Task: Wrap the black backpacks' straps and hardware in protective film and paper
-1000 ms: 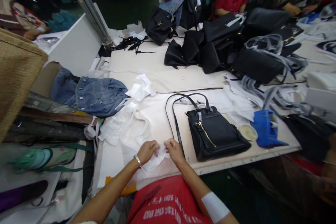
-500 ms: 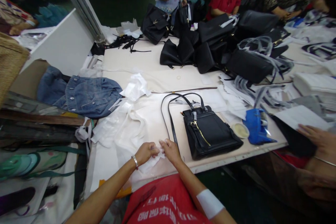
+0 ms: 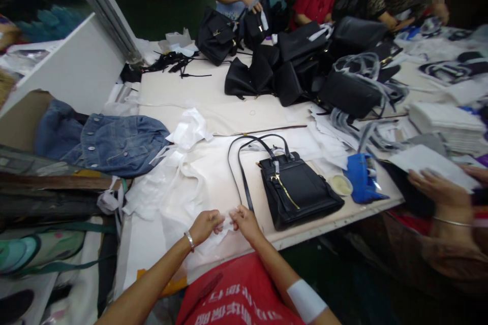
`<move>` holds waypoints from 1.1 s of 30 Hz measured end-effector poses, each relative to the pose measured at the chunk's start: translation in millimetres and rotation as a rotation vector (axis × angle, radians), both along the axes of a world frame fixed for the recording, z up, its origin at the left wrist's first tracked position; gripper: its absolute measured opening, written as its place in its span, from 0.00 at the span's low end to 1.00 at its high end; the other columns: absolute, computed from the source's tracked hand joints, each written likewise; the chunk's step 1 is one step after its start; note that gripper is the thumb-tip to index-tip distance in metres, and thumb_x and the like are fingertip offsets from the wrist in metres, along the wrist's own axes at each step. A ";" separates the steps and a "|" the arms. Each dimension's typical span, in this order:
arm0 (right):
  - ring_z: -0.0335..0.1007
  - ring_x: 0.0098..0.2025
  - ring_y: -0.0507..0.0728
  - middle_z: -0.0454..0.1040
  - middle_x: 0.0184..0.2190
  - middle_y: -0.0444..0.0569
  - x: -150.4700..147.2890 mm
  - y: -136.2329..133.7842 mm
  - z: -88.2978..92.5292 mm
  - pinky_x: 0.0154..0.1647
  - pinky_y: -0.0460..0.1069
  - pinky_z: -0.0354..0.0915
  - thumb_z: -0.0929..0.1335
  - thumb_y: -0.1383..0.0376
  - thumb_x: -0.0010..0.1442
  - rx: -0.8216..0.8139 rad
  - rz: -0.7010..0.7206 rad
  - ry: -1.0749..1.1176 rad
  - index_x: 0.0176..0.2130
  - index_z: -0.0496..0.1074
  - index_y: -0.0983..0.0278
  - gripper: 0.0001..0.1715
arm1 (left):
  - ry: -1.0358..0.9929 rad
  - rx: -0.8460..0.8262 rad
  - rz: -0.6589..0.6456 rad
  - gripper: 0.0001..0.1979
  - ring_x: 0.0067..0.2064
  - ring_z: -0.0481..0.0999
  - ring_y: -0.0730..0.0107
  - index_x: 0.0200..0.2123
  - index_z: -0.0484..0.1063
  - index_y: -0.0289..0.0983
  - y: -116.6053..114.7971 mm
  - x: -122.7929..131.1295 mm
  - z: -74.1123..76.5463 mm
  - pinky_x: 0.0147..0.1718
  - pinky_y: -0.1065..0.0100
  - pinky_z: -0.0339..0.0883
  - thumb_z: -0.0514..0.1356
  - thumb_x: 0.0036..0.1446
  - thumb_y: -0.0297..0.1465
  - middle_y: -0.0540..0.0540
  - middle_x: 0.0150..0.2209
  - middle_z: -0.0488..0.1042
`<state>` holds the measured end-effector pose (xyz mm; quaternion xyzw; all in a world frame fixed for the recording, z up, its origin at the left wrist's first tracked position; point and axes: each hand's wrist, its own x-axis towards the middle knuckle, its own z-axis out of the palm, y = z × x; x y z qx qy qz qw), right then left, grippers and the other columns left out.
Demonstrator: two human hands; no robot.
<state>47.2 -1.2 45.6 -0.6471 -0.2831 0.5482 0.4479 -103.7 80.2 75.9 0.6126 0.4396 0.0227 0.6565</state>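
Observation:
My left hand (image 3: 208, 224) and my right hand (image 3: 246, 222) are close together above the table's near edge, both with fingers pinched. Between them is a small piece of thin white paper (image 3: 227, 223), partly hidden by the fingertips and pale against the white sheets below. Just right of my right hand lies a black handbag (image 3: 303, 190) with a gold zip on its front. Its long strap (image 3: 241, 172) loops left, and the end runs down close to my right fingers. Crumpled white tissue paper (image 3: 179, 183) spreads to the left of the bag.
Several black bags (image 3: 293, 78) are heaped at the back. A denim jacket (image 3: 125, 142) lies at the left. Right of the handbag are a round tub (image 3: 340, 185) and a blue container (image 3: 362, 177). A co-worker's hand (image 3: 438, 188) rests on white sheets at the right.
The view has turned slightly, so most things sit further left. My hands stay pinched on the paper, with the fingertips slightly shifted. The co-worker at the right has moved a hand over the white sheet.

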 end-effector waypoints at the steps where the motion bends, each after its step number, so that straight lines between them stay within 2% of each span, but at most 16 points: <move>1: 0.60 0.17 0.48 0.68 0.17 0.39 -2.6 -0.7 -1.3 0.19 0.42 0.55 0.66 0.52 0.54 -0.022 -0.006 -0.050 0.26 0.63 0.63 0.17 | 0.002 0.027 -0.016 0.19 0.24 0.68 0.71 0.20 0.65 0.36 -1.9 1.1 1.4 0.27 0.70 0.62 0.52 0.53 0.44 0.50 0.20 0.70; 3: 0.60 0.16 0.48 0.68 0.17 0.39 -5.2 -0.8 0.0 0.18 0.42 0.54 0.67 0.52 0.54 -0.059 0.020 -0.162 0.24 0.64 0.63 0.18 | -0.003 0.091 -0.048 0.18 0.25 0.68 0.71 0.20 0.65 0.37 -4.8 4.0 5.1 0.29 0.70 0.61 0.51 0.54 0.43 0.51 0.20 0.69; 5: 0.62 0.17 0.48 0.68 0.16 0.39 0.9 -0.5 10.7 0.19 0.42 0.54 0.66 0.51 0.56 -0.057 0.092 -0.276 0.23 0.65 0.62 0.19 | 0.002 0.125 -0.079 0.17 0.25 0.67 0.70 0.21 0.65 0.38 -5.5 6.7 8.8 0.29 0.70 0.60 0.51 0.54 0.43 0.53 0.20 0.68; 8: 0.67 0.23 0.51 0.71 0.20 0.42 40.7 -7.1 48.8 0.26 0.44 0.58 0.61 0.53 0.61 0.072 0.093 -0.561 0.25 0.68 0.61 0.20 | 0.043 0.115 -0.090 0.17 0.24 0.66 0.70 0.22 0.66 0.39 -3.1 6.6 11.2 0.27 0.71 0.59 0.51 0.54 0.45 0.54 0.20 0.67; 10: 0.69 0.30 0.53 0.74 0.27 0.46 92.7 -21.9 79.6 0.32 0.45 0.59 0.59 0.56 0.63 0.145 -0.066 -0.836 0.29 0.70 0.61 0.18 | 0.086 0.114 -0.062 0.18 0.25 0.67 0.69 0.22 0.66 0.39 -0.7 2.2 9.0 0.28 0.70 0.59 0.52 0.52 0.47 0.54 0.19 0.68; 13: 0.68 0.29 0.54 0.75 0.29 0.49 196.9 -59.0 105.2 0.33 0.47 0.59 0.56 0.57 0.64 -0.005 -0.449 -1.069 0.37 0.70 0.62 0.19 | 0.159 0.126 0.001 0.19 0.25 0.67 0.68 0.22 0.65 0.40 1.1 -7.8 0.1 0.29 0.69 0.60 0.53 0.50 0.49 0.55 0.19 0.67; 15: 0.70 0.30 0.56 0.75 0.27 0.50 264.9 -87.2 100.6 0.33 0.48 0.59 0.57 0.57 0.62 -0.222 -0.592 -1.164 0.36 0.70 0.63 0.18 | 0.197 0.122 0.022 0.20 0.25 0.67 0.67 0.21 0.64 0.40 0.7 -12.3 -6.8 0.29 0.69 0.60 0.53 0.49 0.50 0.54 0.18 0.66; 16: 0.70 0.32 0.58 0.75 0.27 0.50 293.7 -99.8 92.9 0.33 0.48 0.59 0.58 0.58 0.61 -0.345 -0.600 -1.181 0.37 0.71 0.64 0.18 | 0.208 0.114 0.025 0.20 0.25 0.66 0.67 0.20 0.64 0.40 0.2 -12.8 -9.6 0.30 0.68 0.60 0.52 0.50 0.50 0.54 0.18 0.66; 18: 0.71 0.30 0.57 0.75 0.27 0.50 337.1 -118.8 71.7 0.32 0.48 0.60 0.59 0.61 0.59 -0.465 -0.545 -1.144 0.41 0.71 0.64 0.17 | 0.211 0.092 0.032 0.20 0.25 0.66 0.67 0.20 0.63 0.41 -1.1 -10.2 -13.0 0.29 0.68 0.60 0.52 0.50 0.51 0.54 0.18 0.66; 20: 0.71 0.29 0.57 0.76 0.27 0.50 362.5 -127.9 48.7 0.31 0.49 0.60 0.60 0.63 0.57 -0.517 -0.442 -1.117 0.47 0.70 0.63 0.19 | 0.204 0.072 0.054 0.20 0.24 0.66 0.67 0.19 0.63 0.41 -2.1 -4.0 -12.9 0.29 0.68 0.60 0.52 0.49 0.51 0.54 0.18 0.66; 22: 0.72 0.30 0.59 0.76 0.30 0.54 375.1 -128.5 28.5 0.33 0.50 0.61 0.61 0.65 0.57 -0.623 -0.244 -1.143 0.55 0.64 0.64 0.26 | 0.203 0.066 0.077 0.20 0.25 0.66 0.66 0.19 0.63 0.41 -2.6 2.8 -10.1 0.28 0.67 0.61 0.53 0.49 0.51 0.54 0.18 0.65; 24: 0.73 0.35 0.62 0.76 0.35 0.60 381.0 -123.7 12.8 0.35 0.52 0.61 0.61 0.69 0.56 -0.765 0.014 -1.165 0.62 0.54 0.64 0.34 | 0.210 0.079 0.082 0.20 0.25 0.66 0.65 0.19 0.62 0.41 -2.6 7.3 -6.2 0.29 0.67 0.62 0.53 0.49 0.51 0.53 0.18 0.64; 26: 0.73 0.38 0.63 0.75 0.38 0.63 384.1 -116.8 2.3 0.37 0.53 0.61 0.61 0.72 0.55 -0.841 0.166 -1.149 0.64 0.45 0.63 0.40 | 0.219 0.096 0.058 0.20 0.26 0.66 0.65 0.18 0.62 0.41 -1.9 9.1 -2.3 0.29 0.66 0.62 0.53 0.49 0.51 0.52 0.18 0.64; 28: 0.73 0.39 0.63 0.74 0.40 0.63 386.6 -110.4 -2.0 0.39 0.53 0.61 0.61 0.72 0.55 -0.847 0.202 -1.131 0.65 0.41 0.62 0.42 | 0.226 0.118 0.047 0.20 0.26 0.67 0.65 0.19 0.62 0.40 -0.4 10.2 1.4 0.30 0.67 0.63 0.53 0.50 0.50 0.52 0.19 0.64; 30: 0.73 0.40 0.63 0.74 0.41 0.62 388.9 -107.5 1.6 0.40 0.53 0.61 0.61 0.72 0.56 -0.844 0.207 -1.128 0.65 0.43 0.61 0.41 | 0.222 0.134 0.064 0.20 0.27 0.67 0.66 0.20 0.62 0.40 1.4 12.8 5.5 0.30 0.67 0.63 0.53 0.51 0.50 0.52 0.19 0.65; 33: 0.73 0.40 0.64 0.74 0.39 0.63 389.4 -111.4 22.4 0.38 0.54 0.62 0.60 0.72 0.58 -0.836 0.225 -1.157 0.63 0.49 0.65 0.36 | 0.169 0.133 0.138 0.20 0.26 0.68 0.68 0.20 0.63 0.38 2.0 18.6 14.2 0.31 0.68 0.63 0.55 0.50 0.49 0.53 0.19 0.66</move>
